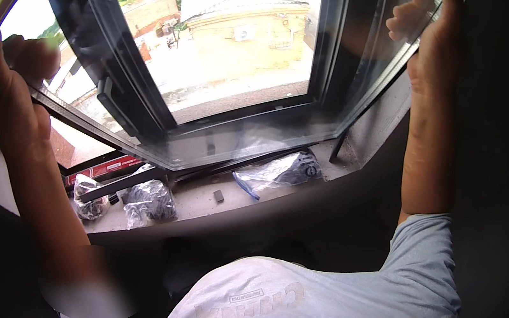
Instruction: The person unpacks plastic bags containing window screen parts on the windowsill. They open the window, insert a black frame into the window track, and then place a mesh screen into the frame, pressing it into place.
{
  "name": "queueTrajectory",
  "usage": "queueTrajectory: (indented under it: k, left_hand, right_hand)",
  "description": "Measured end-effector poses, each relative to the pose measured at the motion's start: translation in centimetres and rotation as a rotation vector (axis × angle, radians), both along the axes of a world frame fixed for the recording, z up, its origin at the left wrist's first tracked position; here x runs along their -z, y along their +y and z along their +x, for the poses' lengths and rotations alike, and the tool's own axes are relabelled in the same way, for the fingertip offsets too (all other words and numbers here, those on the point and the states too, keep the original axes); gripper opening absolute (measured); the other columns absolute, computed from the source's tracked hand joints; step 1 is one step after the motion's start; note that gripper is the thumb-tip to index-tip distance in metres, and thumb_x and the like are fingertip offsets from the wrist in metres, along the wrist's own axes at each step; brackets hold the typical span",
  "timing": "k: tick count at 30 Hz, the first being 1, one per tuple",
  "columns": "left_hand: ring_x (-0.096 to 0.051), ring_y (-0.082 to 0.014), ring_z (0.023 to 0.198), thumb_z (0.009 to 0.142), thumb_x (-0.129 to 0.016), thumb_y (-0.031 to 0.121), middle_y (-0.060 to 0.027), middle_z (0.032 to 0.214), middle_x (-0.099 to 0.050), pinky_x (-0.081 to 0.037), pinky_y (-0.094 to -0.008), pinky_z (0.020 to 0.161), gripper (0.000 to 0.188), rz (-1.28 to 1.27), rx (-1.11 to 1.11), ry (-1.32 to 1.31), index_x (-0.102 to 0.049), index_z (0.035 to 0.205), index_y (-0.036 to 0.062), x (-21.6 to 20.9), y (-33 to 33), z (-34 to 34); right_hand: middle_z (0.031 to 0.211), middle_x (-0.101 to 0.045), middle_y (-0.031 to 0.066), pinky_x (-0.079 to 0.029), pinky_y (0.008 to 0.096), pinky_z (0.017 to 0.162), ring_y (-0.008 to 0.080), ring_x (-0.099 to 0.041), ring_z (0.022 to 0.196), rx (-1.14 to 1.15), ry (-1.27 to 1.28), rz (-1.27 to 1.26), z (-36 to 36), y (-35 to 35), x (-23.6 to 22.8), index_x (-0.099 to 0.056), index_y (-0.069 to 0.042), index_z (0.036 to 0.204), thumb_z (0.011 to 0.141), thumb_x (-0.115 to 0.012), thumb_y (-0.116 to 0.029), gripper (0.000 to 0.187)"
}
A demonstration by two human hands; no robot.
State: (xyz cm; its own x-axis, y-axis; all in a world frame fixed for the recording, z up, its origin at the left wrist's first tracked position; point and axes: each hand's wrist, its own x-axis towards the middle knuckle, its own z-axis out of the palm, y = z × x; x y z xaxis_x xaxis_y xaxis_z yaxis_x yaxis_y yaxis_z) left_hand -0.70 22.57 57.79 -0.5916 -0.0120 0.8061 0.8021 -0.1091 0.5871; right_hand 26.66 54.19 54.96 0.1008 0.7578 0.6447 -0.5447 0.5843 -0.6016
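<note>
A large glass pane (257, 141) with a pale spacer strip along its edges stands in front of the window, its lower part just over the sill. My left hand (11, 104) grips its left edge. On the opposite edge, higher up, my right hand (436, 57) is closed round the glass. Both sets of fingers are partly hidden, and their reflections show in the pane. Behind the glass is the dark window frame (154, 91), with a handle (108, 98) on its left upright.
Along the window sill (197, 206) lie a clear zip bag (282, 168) with dark parts, a plastic-wrapped bundle (151, 200), another wrapped bundle (90, 198), a small grey block (219, 196) and a red strip (109, 167). Buildings (246, 23) and trees show outside.
</note>
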Motion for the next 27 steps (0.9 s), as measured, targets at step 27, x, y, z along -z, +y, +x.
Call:
queueTrajectory:
  k: [27]
  left_hand:
    - [-0.074, -0.021, 0.076, 0.095, -0.049, 0.071, -0.0148, 0.081, -0.074, -0.054, -0.0328, 0.086, 0.073, 0.11, -0.026, -0.001, -0.061, 0.096, -0.0017, -0.6, 4.1, 1.9]
  right_hand:
    - [0.051, -0.043, 0.0018, -0.033, 0.03, 0.036, 0.0161, -0.043, 0.039, -0.484, 0.229, 0.063, -0.8, 7.5, 0.9, -0.049, -0.014, 0.073, 0.092, -0.062, -0.062, 0.054]
